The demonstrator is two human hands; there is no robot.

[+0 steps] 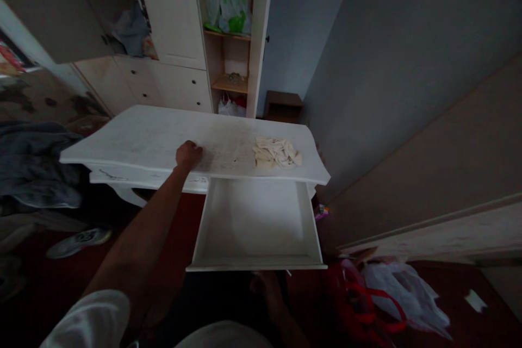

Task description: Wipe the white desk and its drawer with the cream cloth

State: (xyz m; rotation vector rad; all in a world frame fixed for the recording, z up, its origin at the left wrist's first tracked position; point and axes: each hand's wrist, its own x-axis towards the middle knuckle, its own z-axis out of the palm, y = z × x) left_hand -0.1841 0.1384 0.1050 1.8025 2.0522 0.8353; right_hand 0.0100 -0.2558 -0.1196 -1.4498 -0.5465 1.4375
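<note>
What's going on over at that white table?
Someone is at a white table whose drawer stands open toward them. Their left hand rests on the tabletop near its front edge. Their right hand is by the drawer's front, partly hidden, so I can't tell whether it grips anything. Some crumpled cream fabric lies on the tabletop, to the right of the left hand.

Right hand (261,284) hiding partly beneath drawer (253,223), grip escaping view. Left hand (189,154) curling fingertips out of sight over tabletop (142,136). White sleeve (98,318) running off bottom edge; grey cloth (36,163) crossing left edge. Item (234,76) on shelf (229,86) appearing too small to identify.
</note>
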